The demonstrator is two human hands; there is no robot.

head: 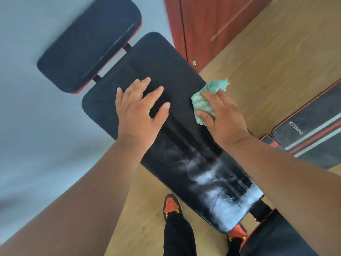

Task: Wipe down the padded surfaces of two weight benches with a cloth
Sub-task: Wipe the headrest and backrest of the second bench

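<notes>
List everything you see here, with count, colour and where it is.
Long bench pad: one, black, centre, whitish streaks at near end.
Short bench pad: one, black, upper left.
Second bench: one, black with red and white stripes, right.
Cloth: one, green, at long pad's right edge.
Cabinet: one, reddish-brown, top.
Floor: wood-coloured.
Shoes: two, orange and black, bottom.
Left hand: flat on long pad.
Right hand: grip on cloth.

The second bench [311, 133] at the right of the frame is cut by the right edge. The right hand [221, 115] covers much of the green cloth [204, 102]. The head pad [88, 43] at upper left is blurred. At the bottom edge, the seat pad [273, 237] is cut off.
</notes>
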